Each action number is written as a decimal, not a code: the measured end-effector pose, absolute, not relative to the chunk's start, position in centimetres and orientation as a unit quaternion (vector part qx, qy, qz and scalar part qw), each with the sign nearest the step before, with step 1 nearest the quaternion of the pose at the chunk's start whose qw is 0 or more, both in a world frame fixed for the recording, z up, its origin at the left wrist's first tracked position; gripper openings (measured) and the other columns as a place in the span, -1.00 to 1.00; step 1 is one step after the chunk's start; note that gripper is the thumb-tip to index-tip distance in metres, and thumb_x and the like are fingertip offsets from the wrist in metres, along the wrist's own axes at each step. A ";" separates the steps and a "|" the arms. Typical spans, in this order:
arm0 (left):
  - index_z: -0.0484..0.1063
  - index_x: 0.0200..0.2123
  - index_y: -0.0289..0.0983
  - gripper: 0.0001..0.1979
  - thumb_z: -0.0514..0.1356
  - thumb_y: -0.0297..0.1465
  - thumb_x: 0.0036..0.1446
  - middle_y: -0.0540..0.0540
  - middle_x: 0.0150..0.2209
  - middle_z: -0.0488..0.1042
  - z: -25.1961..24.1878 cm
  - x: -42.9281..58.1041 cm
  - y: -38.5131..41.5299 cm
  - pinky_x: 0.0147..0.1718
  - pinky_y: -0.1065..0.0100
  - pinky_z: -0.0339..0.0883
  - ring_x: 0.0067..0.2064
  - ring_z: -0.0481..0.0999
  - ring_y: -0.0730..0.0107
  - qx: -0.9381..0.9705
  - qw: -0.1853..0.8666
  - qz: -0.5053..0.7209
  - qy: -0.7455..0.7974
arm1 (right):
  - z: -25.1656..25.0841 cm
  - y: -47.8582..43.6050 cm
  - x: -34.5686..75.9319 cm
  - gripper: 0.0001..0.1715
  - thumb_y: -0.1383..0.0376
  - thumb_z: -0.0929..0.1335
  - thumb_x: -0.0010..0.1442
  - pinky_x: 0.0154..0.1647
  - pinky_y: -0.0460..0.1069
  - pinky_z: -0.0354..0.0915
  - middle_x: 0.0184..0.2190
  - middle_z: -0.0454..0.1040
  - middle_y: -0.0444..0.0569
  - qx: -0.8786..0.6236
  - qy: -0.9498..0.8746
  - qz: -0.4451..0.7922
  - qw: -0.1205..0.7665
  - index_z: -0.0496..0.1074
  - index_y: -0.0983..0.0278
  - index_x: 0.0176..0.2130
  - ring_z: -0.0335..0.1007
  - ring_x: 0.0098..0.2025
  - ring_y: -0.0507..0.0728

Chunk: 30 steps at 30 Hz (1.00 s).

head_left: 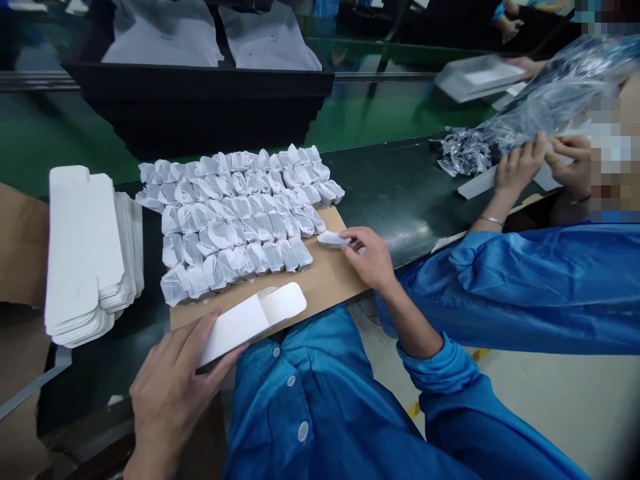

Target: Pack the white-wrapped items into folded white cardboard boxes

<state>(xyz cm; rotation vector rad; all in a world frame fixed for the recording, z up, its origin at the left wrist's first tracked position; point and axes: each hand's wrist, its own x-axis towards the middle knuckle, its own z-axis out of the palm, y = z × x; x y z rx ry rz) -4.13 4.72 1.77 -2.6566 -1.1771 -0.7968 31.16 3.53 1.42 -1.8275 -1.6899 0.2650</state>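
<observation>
At far left we have brown cardboard [20,247] beside a stack of flat white cartons [87,257], which lie on the dark surface [400,193]. Next to the stack, rows of white-wrapped pieces [235,223] sit packed tightly on a brown card sheet [333,270]; we cannot tell what is inside the wrapping. Our left grip [173,393] is closed around a partly opened white carton [250,325], which lies over the near edge of the sheet. Our right grip [367,257] pinches one wrapped piece [330,239] between its fingers, just beside the rows and above the sheet. Farther right, a co-worker's hands [520,170] hold a white strip [477,183] close to a crumpled clear plastic bag [545,100], and a blue sleeve [525,293] crosses the edge of the surface.
</observation>
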 end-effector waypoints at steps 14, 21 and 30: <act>0.34 0.18 -0.33 -0.38 0.28 -0.14 0.12 -0.24 -0.16 0.58 1.9 -3.2 4.4 -0.23 0.19 0.34 -0.22 0.56 0.06 -0.872 0.058 -0.276 -0.400 | 2.8 4.8 30.7 -0.44 0.27 0.39 0.21 -0.02 0.18 0.35 -0.07 0.49 0.17 -0.723 -0.677 0.017 0.137 0.34 0.33 0.18 0.36 -0.02 0.33; 0.40 0.06 -0.30 -0.46 0.25 -0.07 0.13 -0.18 -0.19 0.59 1.9 -2.3 4.2 -0.26 0.25 0.34 -0.24 0.57 0.13 -0.862 0.046 -0.271 -0.425 | 9.1 2.1 28.5 -0.53 0.40 0.38 0.15 0.04 0.13 0.38 -0.01 0.48 0.00 -0.597 -0.635 0.210 0.443 0.38 0.18 0.07 0.45 0.00 0.22; 0.42 0.02 -0.32 -0.50 0.31 -0.14 0.09 -0.19 -0.21 0.58 2.4 -1.1 3.1 -0.29 0.26 0.29 -0.25 0.54 0.14 -0.829 0.084 -0.290 -0.470 | 6.5 -0.3 21.8 -0.53 0.54 0.38 0.10 0.08 0.16 0.43 0.02 0.48 0.05 -0.487 -0.665 0.185 0.535 0.35 0.16 -0.03 0.42 0.11 0.20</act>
